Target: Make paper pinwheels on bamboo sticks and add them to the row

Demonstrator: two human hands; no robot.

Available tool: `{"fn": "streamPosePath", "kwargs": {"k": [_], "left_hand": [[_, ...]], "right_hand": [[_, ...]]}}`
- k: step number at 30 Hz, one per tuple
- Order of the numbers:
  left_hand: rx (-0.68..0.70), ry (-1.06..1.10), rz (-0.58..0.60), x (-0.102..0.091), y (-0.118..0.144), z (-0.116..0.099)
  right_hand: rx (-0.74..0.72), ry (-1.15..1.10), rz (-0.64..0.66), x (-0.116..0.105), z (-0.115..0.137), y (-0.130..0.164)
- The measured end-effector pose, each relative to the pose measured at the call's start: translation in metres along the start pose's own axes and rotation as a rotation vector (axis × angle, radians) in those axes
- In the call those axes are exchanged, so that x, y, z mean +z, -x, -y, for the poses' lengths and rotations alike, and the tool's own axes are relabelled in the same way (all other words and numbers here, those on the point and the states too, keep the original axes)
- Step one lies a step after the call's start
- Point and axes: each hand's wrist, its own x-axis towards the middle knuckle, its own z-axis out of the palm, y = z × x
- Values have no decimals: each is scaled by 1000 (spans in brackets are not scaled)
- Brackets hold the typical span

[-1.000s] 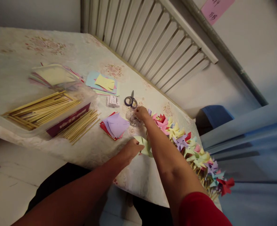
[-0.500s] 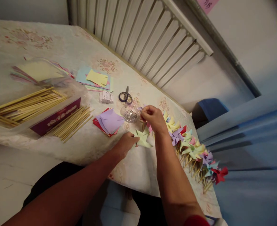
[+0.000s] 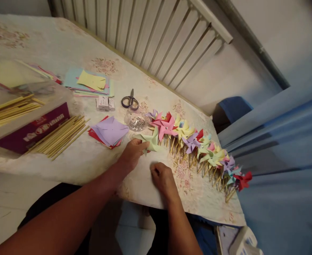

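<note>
My left hand [image 3: 133, 153] pinches a pale green paper pinwheel [image 3: 153, 141] by one side, just above the table. Closer to me, my right hand [image 3: 164, 179] is closed, thumb and fingers together; whatever it may hold is too small or hidden to make out. Beyond the pinwheel sits a clear dish of small shiny pins [image 3: 137, 123]. A stack of cut paper squares [image 3: 111, 131], purple on top and red below, lies left of my left hand. Finished pinwheels on sticks [image 3: 191, 142] lie in a long row to the right.
Scissors [image 3: 130, 102] lie behind the dish. Small white boxes [image 3: 105, 103] and coloured paper sheets [image 3: 92, 80] are at the back left. Loose sticks [image 3: 61, 139] lie beside a plastic box [image 3: 36, 124] holding more. A white railing [image 3: 134, 35] borders the table's far edge.
My right hand has drawn back from beside the pin dish toward the table's near edge. My left hand has raised and tilted the green pinwheel. The view has shifted right.
</note>
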Motion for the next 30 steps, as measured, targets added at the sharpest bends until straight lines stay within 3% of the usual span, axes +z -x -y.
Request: {"fn": "streamPosePath", "kwargs": {"k": [5,30], "left_hand": [[-5,23,17,5,-3,4],[-16,-58,-10,12,-4,9]], "right_hand": [[-61,153,36,5,-2,-3],[97,457,44,8,8,0]]}}
